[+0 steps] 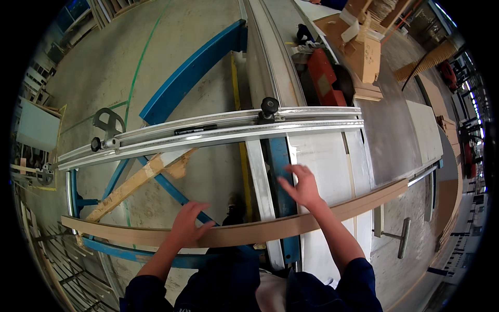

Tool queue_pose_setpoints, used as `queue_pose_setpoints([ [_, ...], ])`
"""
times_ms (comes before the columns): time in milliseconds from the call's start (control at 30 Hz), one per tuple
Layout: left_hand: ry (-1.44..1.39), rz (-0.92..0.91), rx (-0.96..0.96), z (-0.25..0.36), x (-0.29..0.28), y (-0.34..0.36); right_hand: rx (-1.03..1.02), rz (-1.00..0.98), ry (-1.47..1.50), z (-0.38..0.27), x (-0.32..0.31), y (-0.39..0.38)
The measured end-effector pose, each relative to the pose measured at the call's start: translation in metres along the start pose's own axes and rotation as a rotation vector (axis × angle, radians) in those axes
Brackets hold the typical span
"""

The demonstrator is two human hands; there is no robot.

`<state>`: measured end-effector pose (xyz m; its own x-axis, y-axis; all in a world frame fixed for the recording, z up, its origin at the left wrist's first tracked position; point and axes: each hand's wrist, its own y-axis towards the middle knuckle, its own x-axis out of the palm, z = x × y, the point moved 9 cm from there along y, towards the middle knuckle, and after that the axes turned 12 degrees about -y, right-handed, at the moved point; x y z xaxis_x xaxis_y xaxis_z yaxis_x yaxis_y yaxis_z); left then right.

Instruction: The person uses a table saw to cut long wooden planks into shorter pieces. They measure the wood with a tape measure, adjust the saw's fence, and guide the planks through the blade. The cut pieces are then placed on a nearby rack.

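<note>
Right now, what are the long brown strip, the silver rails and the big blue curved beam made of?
The long brown strip looks like matte fibreboard, being evenly tan without clear grain, though cardboard is possible. The silver rails seem bare metal, maybe aluminium: shiny and grooved. The blue curved beam is probably painted metal, since its smooth blue coat looks even.

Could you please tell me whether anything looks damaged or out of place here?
The wooden plank slanting below the aluminium fence looks odd: a ragged brown piece juts out near its upper end, perhaps splintered.
</note>
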<state>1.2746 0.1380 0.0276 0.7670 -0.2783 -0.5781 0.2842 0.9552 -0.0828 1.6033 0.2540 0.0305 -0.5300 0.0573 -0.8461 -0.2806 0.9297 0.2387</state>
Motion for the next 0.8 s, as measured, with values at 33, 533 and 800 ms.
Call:
queue_pose_setpoints([
  [33,-0.081,0.04,-0.004,0.004,0.0,0.027,-0.007,0.117,-0.028,0.011,0.003,0.018],
  [533,-0.142,-0.005,0.654,0.155,0.001,0.342,-0.748,-0.318,0.141,-0.088,0.163,0.107],
  [800,-0.112,-0.326,0.575,0.144,0.045,0.37,-0.494,-0.478,0.116,-0.074,0.195,0.116],
])
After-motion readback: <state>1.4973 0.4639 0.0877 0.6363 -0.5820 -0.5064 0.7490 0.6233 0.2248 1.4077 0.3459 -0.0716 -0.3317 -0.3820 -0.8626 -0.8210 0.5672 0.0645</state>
